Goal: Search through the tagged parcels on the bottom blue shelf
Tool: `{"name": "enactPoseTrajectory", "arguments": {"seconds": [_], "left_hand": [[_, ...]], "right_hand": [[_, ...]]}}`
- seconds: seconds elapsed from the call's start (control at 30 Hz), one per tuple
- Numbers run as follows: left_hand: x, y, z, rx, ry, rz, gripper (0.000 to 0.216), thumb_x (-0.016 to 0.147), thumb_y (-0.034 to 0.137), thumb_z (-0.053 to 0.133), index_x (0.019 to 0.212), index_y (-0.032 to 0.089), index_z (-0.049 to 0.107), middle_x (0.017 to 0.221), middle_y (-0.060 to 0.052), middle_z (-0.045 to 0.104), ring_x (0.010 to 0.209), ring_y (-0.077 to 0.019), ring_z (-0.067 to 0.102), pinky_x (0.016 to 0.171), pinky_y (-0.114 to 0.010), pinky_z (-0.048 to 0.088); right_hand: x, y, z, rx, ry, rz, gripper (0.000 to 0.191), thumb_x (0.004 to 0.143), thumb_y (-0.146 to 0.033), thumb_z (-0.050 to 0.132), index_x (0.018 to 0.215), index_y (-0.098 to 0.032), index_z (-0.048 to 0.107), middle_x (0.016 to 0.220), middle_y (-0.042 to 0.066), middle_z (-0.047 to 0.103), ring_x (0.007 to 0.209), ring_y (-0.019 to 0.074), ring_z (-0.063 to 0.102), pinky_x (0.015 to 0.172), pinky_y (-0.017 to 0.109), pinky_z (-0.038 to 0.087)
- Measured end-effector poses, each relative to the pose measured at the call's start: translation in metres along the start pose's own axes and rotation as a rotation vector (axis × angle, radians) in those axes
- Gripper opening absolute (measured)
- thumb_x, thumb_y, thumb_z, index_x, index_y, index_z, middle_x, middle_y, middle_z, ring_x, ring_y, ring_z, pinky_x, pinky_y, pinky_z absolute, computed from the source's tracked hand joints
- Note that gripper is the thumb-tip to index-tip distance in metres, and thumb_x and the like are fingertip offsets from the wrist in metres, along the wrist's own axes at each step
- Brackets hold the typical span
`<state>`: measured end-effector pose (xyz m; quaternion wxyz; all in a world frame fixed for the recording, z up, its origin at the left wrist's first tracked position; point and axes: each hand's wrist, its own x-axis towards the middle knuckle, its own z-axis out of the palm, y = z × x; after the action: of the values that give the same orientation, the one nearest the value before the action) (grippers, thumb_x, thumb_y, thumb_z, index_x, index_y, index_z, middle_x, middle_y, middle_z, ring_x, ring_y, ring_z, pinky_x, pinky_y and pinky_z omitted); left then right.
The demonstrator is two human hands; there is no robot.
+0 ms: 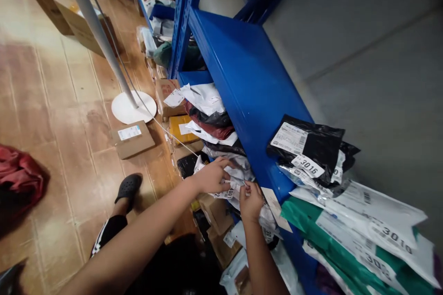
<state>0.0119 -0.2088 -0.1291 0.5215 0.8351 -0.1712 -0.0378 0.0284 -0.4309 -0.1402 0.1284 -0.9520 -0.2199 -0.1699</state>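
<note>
My left hand point(212, 176) rests on a pile of parcels on the lower shelf, fingers pressing a grey plastic mailer point(238, 166) with a white label. My right hand point(251, 201) pinches a small white sticker point(237, 183) at that mailer's edge, and a strip of backing paper point(275, 203) hangs beside it. Both hands meet at the same spot, just below the edge of the blue shelf point(242, 73).
Black point(311, 143), white and green point(346, 239) mailers with number labels lie on the blue shelf at right. Cardboard boxes point(133, 139) stand on the wooden floor. A lamp stand's round white base point(133, 107) is nearby. My foot in a black clog point(128, 186) is below.
</note>
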Motion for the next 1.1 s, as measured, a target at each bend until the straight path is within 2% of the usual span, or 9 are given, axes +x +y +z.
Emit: {"name": "enactPoseTrajectory", "arguments": {"seconds": [0.07,0.17,0.23,0.33,0.53,0.63,0.73,0.93,1.1], "left_hand": [[-0.014,-0.001,0.008,-0.005,0.166,-0.070,0.017,0.076,0.023,0.060,0.078,0.012,0.073,0.119,-0.013,0.052,0.113,-0.0260,0.046,0.100,-0.038,0.039],[-0.021,-0.005,0.021,-0.025,0.318,-0.100,0.017,0.076,0.022,0.058,0.078,0.011,0.072,0.143,-0.016,0.033,0.130,-0.0312,0.034,0.109,-0.045,0.029],[-0.013,-0.008,0.032,-0.073,0.318,-0.056,0.019,0.076,0.024,0.059,0.080,0.011,0.073,0.150,-0.017,0.024,0.137,-0.0305,0.027,0.113,-0.042,0.023],[0.003,-0.013,0.046,-0.149,0.251,-0.014,0.027,0.081,0.024,0.053,0.085,0.007,0.073,0.144,-0.021,0.035,0.132,-0.0286,0.037,0.113,-0.037,0.027],[0.002,-0.029,0.037,-0.288,0.131,-0.024,0.028,0.087,0.024,0.043,0.082,0.009,0.066,0.138,-0.016,0.046,0.123,-0.0255,0.047,0.105,-0.034,0.036],[-0.004,-0.033,0.030,-0.387,0.196,-0.192,0.037,0.092,0.035,0.033,0.090,0.009,0.059,0.100,-0.015,0.060,0.092,-0.0227,0.056,0.085,-0.036,0.044],[0.002,-0.029,0.036,-0.578,0.229,-0.294,0.038,0.088,0.046,0.039,0.081,0.011,0.053,0.073,-0.006,0.053,0.068,-0.0153,0.047,0.066,-0.029,0.039],[0.024,-0.020,0.061,-1.048,0.344,-0.389,0.067,0.073,0.072,0.049,0.091,0.008,0.057,0.090,-0.010,0.060,0.081,-0.0156,0.051,0.078,-0.027,0.041],[0.025,-0.024,0.060,-1.271,0.331,-0.481,0.077,0.057,0.077,0.062,0.089,0.007,0.061,0.081,-0.008,0.060,0.069,-0.0122,0.049,0.069,-0.026,0.040]], "right_hand": [[0.001,-0.010,-0.002,-0.036,0.067,0.002,0.030,0.086,-0.027,0.045,0.100,-0.006,0.062,0.077,0.011,0.062,0.067,0.0191,0.058,0.063,0.029,0.047],[0.008,-0.029,-0.005,-0.004,0.161,-0.112,0.045,0.083,-0.026,0.055,0.120,0.000,0.051,0.107,0.023,0.060,0.099,0.0286,0.058,0.083,0.041,0.049],[0.017,-0.042,-0.008,0.074,0.179,-0.295,0.043,0.080,-0.013,0.057,0.121,-0.003,0.049,0.117,0.023,0.056,0.113,0.0279,0.053,0.092,0.042,0.047],[0.030,-0.055,-0.012,0.123,0.081,-0.447,0.043,0.079,0.001,0.042,0.120,-0.008,0.050,0.120,0.017,0.057,0.121,0.0240,0.049,0.099,0.041,0.044],[0.029,-0.049,-0.011,-0.113,-0.089,-0.291,0.041,0.089,-0.023,0.038,0.123,-0.005,0.050,0.124,0.016,0.055,0.114,0.0276,0.049,0.095,0.043,0.038],[0.030,-0.043,-0.011,-0.059,-0.103,-0.277,0.037,0.093,-0.029,0.037,0.118,-0.007,0.054,0.115,0.013,0.060,0.105,0.0248,0.054,0.090,0.038,0.038],[0.039,-0.046,-0.008,0.032,-0.060,-0.194,0.035,0.094,-0.033,0.044,0.110,-0.007,0.059,0.101,0.012,0.065,0.092,0.0217,0.058,0.082,0.031,0.042],[0.051,-0.059,0.004,0.042,0.076,-0.002,0.032,0.089,-0.038,0.055,0.095,-0.009,0.065,0.083,0.010,0.066,0.076,0.0192,0.061,0.071,0.027,0.045],[0.055,-0.063,-0.001,0.058,0.004,0.074,0.043,0.091,-0.047,0.048,0.097,-0.008,0.066,0.089,0.012,0.068,0.080,0.0217,0.065,0.071,0.029,0.047]]}}
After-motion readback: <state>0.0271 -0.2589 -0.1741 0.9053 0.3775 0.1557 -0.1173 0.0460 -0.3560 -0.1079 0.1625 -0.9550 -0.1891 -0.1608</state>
